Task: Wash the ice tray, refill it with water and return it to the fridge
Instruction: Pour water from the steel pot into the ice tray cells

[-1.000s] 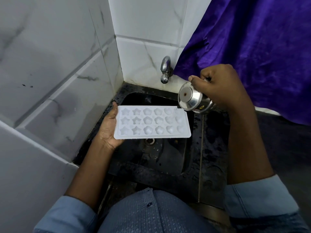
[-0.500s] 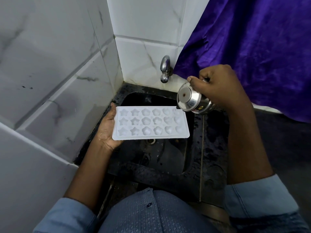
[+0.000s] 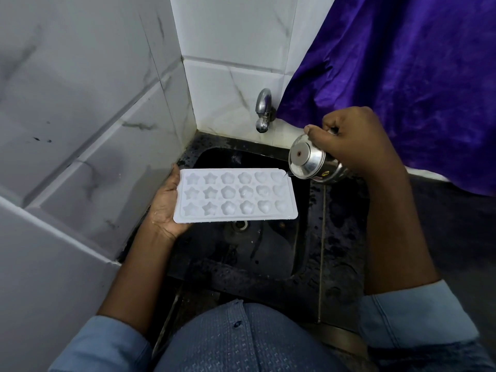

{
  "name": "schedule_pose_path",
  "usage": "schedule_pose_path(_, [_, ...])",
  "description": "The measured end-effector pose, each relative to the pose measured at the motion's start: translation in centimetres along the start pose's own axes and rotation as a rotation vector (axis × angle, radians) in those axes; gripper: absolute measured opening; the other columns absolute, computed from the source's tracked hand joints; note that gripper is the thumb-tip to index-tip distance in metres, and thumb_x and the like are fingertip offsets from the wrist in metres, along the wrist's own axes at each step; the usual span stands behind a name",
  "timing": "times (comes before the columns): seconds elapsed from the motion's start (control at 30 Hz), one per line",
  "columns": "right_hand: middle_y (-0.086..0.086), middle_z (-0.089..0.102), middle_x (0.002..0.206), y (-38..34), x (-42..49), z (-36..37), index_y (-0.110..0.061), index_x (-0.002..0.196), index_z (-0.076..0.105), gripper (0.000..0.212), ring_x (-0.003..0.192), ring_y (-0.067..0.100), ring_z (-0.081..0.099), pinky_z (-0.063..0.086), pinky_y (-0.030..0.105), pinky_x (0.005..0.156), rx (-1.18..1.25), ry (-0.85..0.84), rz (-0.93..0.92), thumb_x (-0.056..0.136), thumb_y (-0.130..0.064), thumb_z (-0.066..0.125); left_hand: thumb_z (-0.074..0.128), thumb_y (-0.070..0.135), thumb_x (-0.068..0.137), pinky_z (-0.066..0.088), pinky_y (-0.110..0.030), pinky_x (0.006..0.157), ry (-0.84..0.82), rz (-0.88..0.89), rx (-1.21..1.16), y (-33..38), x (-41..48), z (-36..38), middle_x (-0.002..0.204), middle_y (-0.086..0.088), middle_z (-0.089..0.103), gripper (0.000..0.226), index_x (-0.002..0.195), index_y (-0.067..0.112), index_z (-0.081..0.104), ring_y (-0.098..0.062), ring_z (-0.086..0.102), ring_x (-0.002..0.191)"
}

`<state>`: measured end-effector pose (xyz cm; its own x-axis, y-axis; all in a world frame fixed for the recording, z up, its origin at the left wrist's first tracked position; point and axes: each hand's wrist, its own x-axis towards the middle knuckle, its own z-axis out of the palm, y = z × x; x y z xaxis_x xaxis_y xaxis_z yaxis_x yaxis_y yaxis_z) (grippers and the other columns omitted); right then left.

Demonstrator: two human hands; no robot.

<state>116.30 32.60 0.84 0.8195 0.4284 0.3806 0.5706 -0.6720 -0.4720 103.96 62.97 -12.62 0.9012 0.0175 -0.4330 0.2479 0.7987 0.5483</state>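
Note:
A white ice tray (image 3: 236, 196) with star, flower and heart moulds lies level over the black sink (image 3: 252, 253). My left hand (image 3: 165, 204) holds it from beneath at its left end, thumb at the rim. My right hand (image 3: 354, 139) grips a steel vessel (image 3: 311, 162), tipped sideways with its lidded top pointing left. The vessel's lower lip hangs just above the tray's far right corner, where a thin trickle of water reaches the tray.
A chrome tap (image 3: 263, 111) juts from the white tiled wall (image 3: 80, 116) behind the sink and is not running. A purple cloth (image 3: 402, 63) hangs at the right. The wet dark counter (image 3: 343, 237) borders the sink on the right.
The tray and vessel have shifted slightly left and up together. The vessel's lip has come closer to the tray's far right corner.

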Motion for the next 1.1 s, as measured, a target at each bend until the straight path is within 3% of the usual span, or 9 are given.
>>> schedule_pose_path(0.43, [0.001,0.043,0.047,-0.1,0.1,0.0,-0.018,0.053,0.045,0.053,0.048,0.017,0.040,0.038,0.035,0.054,-0.016,-0.005,-0.005,0.094,-0.040,0.069,0.040,0.069,0.101,0.062,-0.060,0.079,-0.013,-0.006,-0.001,0.2,0.2,-0.5,0.137,-0.022,0.067,0.076,0.122,0.006,0.077,-0.040,0.072,0.114])
schedule_pose_path(0.77, [0.007,0.047,0.049,-0.4,0.1,0.0,-0.013,0.055,0.050,0.051,0.048,0.018,0.041,0.039,0.037,0.053,-0.006,-0.001,-0.019,0.095,-0.039,0.068,0.039,0.069,0.102,0.062,-0.060,0.080,0.010,0.007,0.004,0.3,0.1,-0.8,0.138,-0.023,0.067,0.077,0.138,0.007,0.066,-0.040,0.072,0.114])
schedule_pose_path(0.93, [0.015,0.054,0.053,-0.3,-0.1,0.0,-0.007,0.059,0.053,0.051,0.053,0.034,0.051,0.047,0.043,0.056,-0.017,-0.005,-0.028,0.094,-0.041,0.068,0.041,0.070,0.100,0.059,-0.062,0.090,0.009,0.020,0.004,0.6,0.3,-1.5,0.145,-0.023,0.061,0.081,0.149,0.006,0.053,-0.041,0.065,0.126])
schedule_pose_path(1.1, [0.015,0.054,0.053,-0.4,-0.2,0.3,-0.006,0.060,0.054,0.050,0.055,0.035,0.053,0.047,0.042,0.056,-0.003,-0.010,-0.031,0.093,-0.039,0.069,0.041,0.070,0.100,0.060,-0.062,0.087,0.005,0.034,-0.014,0.9,0.4,-1.6,0.144,-0.024,0.062,0.081,0.147,0.005,0.054,-0.041,0.067,0.123])
